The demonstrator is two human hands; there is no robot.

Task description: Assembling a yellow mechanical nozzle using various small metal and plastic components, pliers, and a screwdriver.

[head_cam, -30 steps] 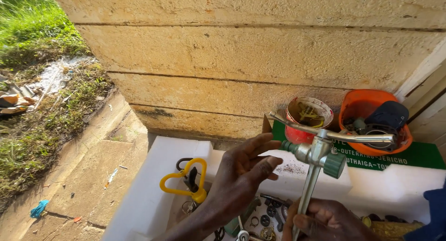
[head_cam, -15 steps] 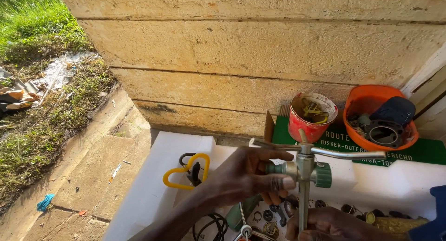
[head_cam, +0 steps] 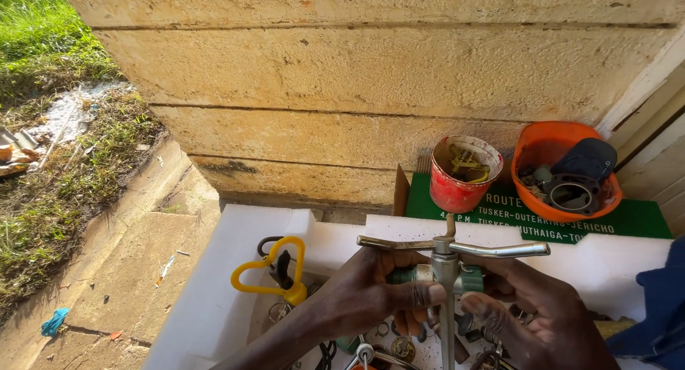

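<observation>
A metal tool with a horizontal T-handle (head_cam: pixel 457 249) and a vertical shaft stands upright over a white foam box (head_cam: pixel 214 298). A green fitting (head_cam: pixel 471 277) sits on the shaft just below the handle. My left hand (head_cam: pixel 371 295) grips the shaft and the fitting from the left, thumb across the front. My right hand (head_cam: pixel 539 313) cups the fitting from the right with its fingers curled around it. Small metal parts lie in the box under both hands.
A yellow-handled tool (head_cam: pixel 275 270) lies in the box at the left. Behind stand a red tub (head_cam: pixel 460 177) and an orange bowl (head_cam: pixel 567 170) of parts on a green board (head_cam: pixel 642 220). A stone wall (head_cam: pixel 357 92) rises behind; concrete and grass lie left.
The view has tilted down and the tool now stands lower in it. My right hand has come up from the shaft's base to the green fitting. My left hand stays on the fitting.
</observation>
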